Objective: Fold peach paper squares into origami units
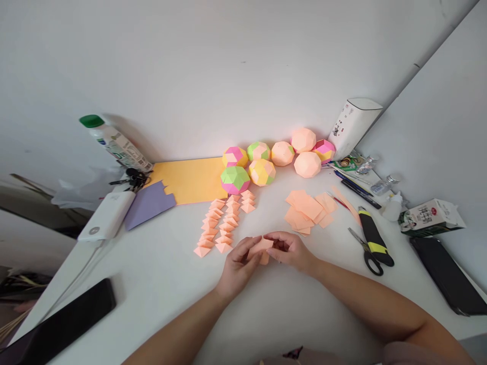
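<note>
My left hand (238,266) and my right hand (291,250) meet over the white table (160,274), both pinching a small peach paper piece (261,247) that is partly folded. Just beyond my left hand lie rows of folded peach paper units (222,223). A loose pile of flat peach paper squares (308,210) lies beyond my right hand. Several finished paper balls (262,161), some peach and some multicoloured, sit against the back wall.
Scissors (371,243) and a black-and-yellow cutter lie at the right, with pens, a glue bottle (391,207), a milk carton (431,217) and a dark phone (449,276). At the left are orange (190,180) and purple sheets, keys, a white power bank (108,215), a bottle and another phone (64,322).
</note>
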A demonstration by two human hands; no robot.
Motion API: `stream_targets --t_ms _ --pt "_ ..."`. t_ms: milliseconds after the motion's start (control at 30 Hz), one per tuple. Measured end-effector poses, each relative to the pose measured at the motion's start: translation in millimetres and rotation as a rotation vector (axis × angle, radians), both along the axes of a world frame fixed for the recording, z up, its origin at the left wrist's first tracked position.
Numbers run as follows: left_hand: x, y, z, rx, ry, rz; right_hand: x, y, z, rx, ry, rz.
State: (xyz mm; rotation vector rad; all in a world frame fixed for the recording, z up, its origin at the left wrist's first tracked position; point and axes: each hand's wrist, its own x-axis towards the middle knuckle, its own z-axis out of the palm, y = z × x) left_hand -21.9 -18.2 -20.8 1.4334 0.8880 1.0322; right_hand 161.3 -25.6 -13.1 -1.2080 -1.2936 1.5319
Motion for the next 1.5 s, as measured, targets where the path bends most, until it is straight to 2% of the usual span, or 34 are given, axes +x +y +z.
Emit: stream_targets --t_ms 200,367,500,633,833,1033,1233,1500 --pt "0.6 -1.0 0.7 -0.027 -0.005 0.005 -0.9 1.0 8.1 0.02 0.022 0.031" --pt "1.4 -2.1 -3.5 -0.018 0.057 0.033 -0.3 1.0 6.1 0.068 0.028 0.044" --pt "0.9 -3.1 -4.8 -0.002 0.124 0.048 -0.5 0.8 5.9 0.109 0.05 0.026" --pt "0.8 -3.6 -1.8 -0.051 0.16 0.059 -1.2 0.8 9.8 0.126 0.041 0.005" --pt "1.7 -2.2 7.7 -0.071 0.181 -0.031 -1.2 0.3 8.3 0.086 0.037 -0.003" --pt "1.6 -2.7 9.3 -0.078 0.168 -0.033 -1.5 0.8 1.8 0.038 0.106 -0.058" --pt "1.7 -2.7 9.4 -0.07 0.172 -0.038 -1.2 2.4 8.0 0.101 0.077 0.006" --pt "2.4 -3.3 10.0 -0.065 0.171 -0.038 -1.9 2.4 9.8 0.15 0.05 -0.013"
